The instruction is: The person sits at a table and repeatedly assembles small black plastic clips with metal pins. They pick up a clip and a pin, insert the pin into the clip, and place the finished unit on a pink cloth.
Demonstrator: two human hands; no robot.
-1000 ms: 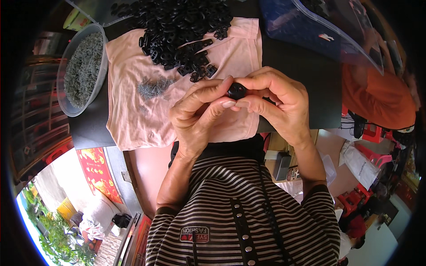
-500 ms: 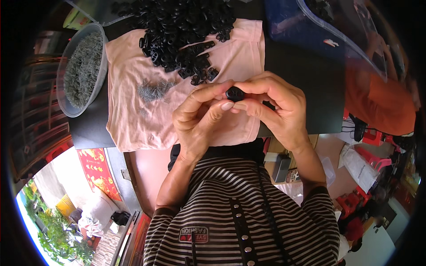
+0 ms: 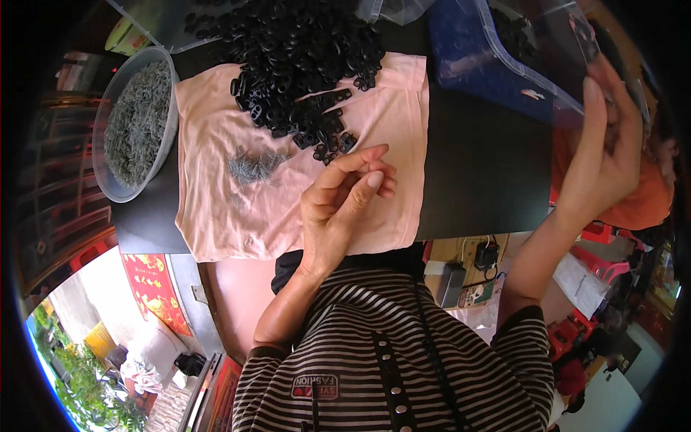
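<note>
My left hand (image 3: 349, 198) hovers over the near right part of a pink cloth (image 3: 209, 216). Its fingers are loosely curled, thumb and index tips apart, with nothing visible between them. Far to the right, my right hand (image 3: 608, 147) reaches up beside a clear plastic box (image 3: 497, 36) with black pieces inside. The fingers stretch out, and I see nothing in them. Just beyond my left hand lies a heap of small black plastic pieces (image 3: 295, 65), some with holes, like cord-lock parts. A little cluster of fine metal springs (image 3: 255, 165) rests on the cloth.
A clear oval tub (image 3: 173, 137) full of grey springs (image 3: 137, 129) stands at the left. The dark table (image 3: 482, 187) runs under the cloth. A blue bin (image 3: 461, 68) stands at the far right, with someone's orange clothing (image 3: 633, 205) beyond it.
Both hands held a small black piece together over the cloth. My right hand has left it and swung far right to the clear box; the piece no longer shows.
</note>
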